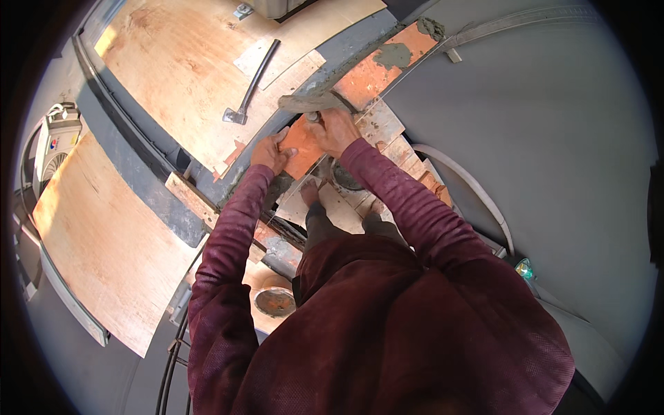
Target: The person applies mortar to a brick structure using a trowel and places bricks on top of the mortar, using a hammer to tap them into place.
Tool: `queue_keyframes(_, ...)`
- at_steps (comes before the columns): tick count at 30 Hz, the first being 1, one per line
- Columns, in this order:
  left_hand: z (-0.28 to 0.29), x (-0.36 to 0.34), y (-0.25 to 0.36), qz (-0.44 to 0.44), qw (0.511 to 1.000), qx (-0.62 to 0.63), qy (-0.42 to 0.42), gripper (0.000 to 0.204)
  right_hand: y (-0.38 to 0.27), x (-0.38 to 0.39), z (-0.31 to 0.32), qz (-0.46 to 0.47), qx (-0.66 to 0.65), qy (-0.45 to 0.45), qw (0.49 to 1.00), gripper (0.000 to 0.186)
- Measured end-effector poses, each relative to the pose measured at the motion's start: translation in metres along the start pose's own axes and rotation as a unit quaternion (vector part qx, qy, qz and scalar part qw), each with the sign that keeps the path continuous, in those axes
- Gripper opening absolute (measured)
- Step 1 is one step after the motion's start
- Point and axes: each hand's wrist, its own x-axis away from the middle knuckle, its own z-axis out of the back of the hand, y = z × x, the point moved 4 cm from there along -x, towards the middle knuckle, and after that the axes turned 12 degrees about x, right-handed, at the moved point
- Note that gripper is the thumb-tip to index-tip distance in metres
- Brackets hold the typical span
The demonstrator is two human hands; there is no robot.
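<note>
Looking straight down on a brick wall course (387, 66), red brick smeared with grey mortar (394, 54). Left hand (272, 152) cupped under and clamped on an orange brick (302, 146), thumb on its near face, forearm in a maroon sleeve rising steeply from below. Right hand (333, 130) closed round the handle of a trowel (311, 102) (blade loaded with mortar, lying just past the brick's far end), wrist bent inward, elbow out to the right. Held brick just short of the wall course, tilted. Hammer (250, 86) lying on plywood sheets (173, 62) left of the wall course, well apart from both hands.
</note>
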Motion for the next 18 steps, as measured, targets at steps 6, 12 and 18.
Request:
queue_keyframes(6, -0.001, 0.019, 0.024, 0.011, 0.998, -0.049, 0.028, 0.065, -0.02, 0.01, -0.007, -0.021, -0.035, 0.013, 0.999, 0.033)
queue_keyframes(12, -0.006, 0.015, -0.002, -0.001, 0.997, -0.071, 0.027, 0.062, -0.012, 0.014, -0.012, -0.035, -0.006, -0.024, 0.999, 0.038)
queue_keyframes(18, -0.01, 0.033, 0.041, -0.093, 0.978, -0.163, 0.087, 0.064, 0.002, -0.011, 0.051, -0.045, -0.059, 0.013, 0.997, 0.029)
